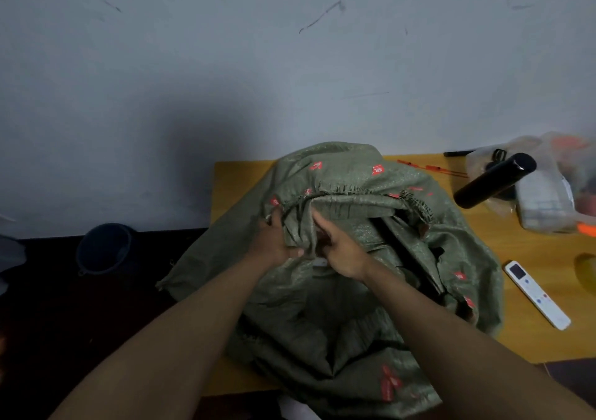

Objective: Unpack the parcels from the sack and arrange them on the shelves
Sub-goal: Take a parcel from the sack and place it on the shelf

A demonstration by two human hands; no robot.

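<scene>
A large olive-green woven sack (354, 290) with red printed marks lies bulging on a yellow wooden table (532, 245). Its frayed mouth edge runs across the upper middle. My left hand (277, 239) grips a bunched fold of the sack near the mouth. Just to the right of it, my right hand (338, 248) pinches the same fold, fingers closed on the cloth. No parcels show; the sack hides whatever is inside. No shelves are in view.
A black cylindrical bottle (493, 181) lies at the table's back right beside clear plastic bags (545, 194) of items. A white remote (535, 294) rests right of the sack. Red zip ties (432, 168) lie behind. A dark bucket (104, 248) stands on the floor, left.
</scene>
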